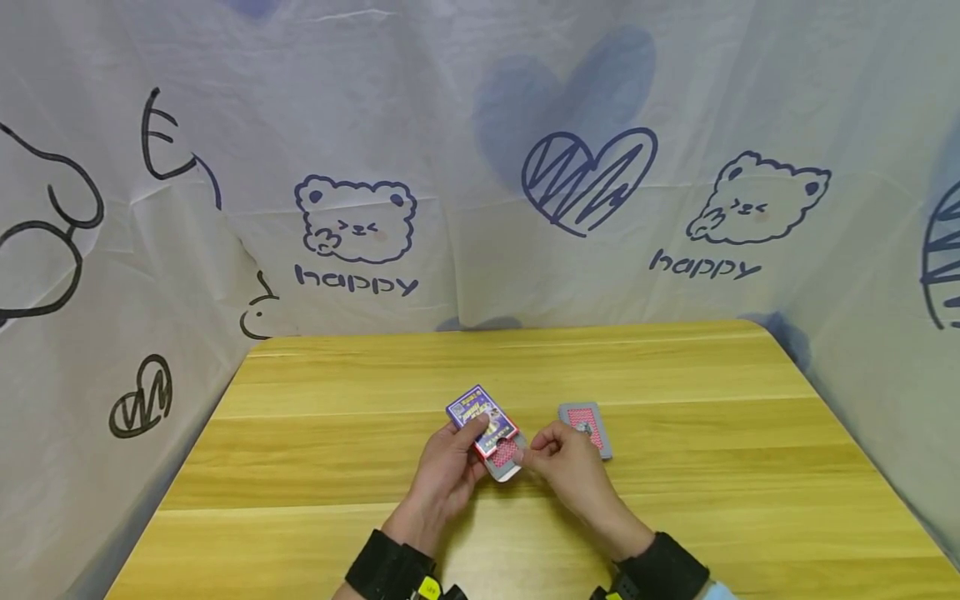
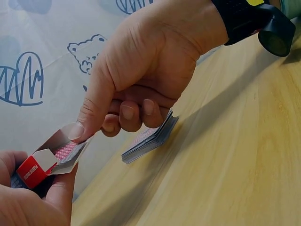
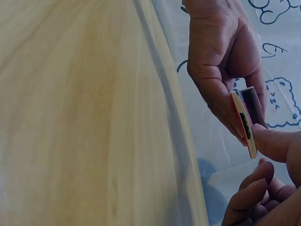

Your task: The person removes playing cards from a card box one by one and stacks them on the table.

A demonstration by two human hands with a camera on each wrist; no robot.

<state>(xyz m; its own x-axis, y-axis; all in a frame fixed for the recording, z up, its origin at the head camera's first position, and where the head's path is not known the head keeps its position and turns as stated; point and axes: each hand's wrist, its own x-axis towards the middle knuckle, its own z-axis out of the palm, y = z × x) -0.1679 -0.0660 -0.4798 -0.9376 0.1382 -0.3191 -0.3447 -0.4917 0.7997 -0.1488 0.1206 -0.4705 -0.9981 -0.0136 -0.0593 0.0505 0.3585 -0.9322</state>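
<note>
Far L of the box, white cloth w/ drawings, incl. a small dark heart low on it. Table, wood-look, runs under the box & out both sides. Up & L of the box, on the cloth behind, a bear w/ "happy" below it.

Below the box, bit L, black strap on the L wrist. L hand is at the box's lower L side, clamped on it: thumb across the top face, fingers underneath.

Box itself is purple w/ red edging, held over the table, tilted, open end twd the person & R. Cards, red-patterned backs w/ grey borders, show in its mouth.

R hand is just R of the box: thumb tip at the mouth, fingers curled in, mostly apart from the thumb; can't tell if it pinches anything there.

Deck, same style of backs, lies stacked on the table R of the box, near R hand, partly behind it in the head view. Lower R of the box: 2nd black strap, then a bit of light blue sleeve.
</note>
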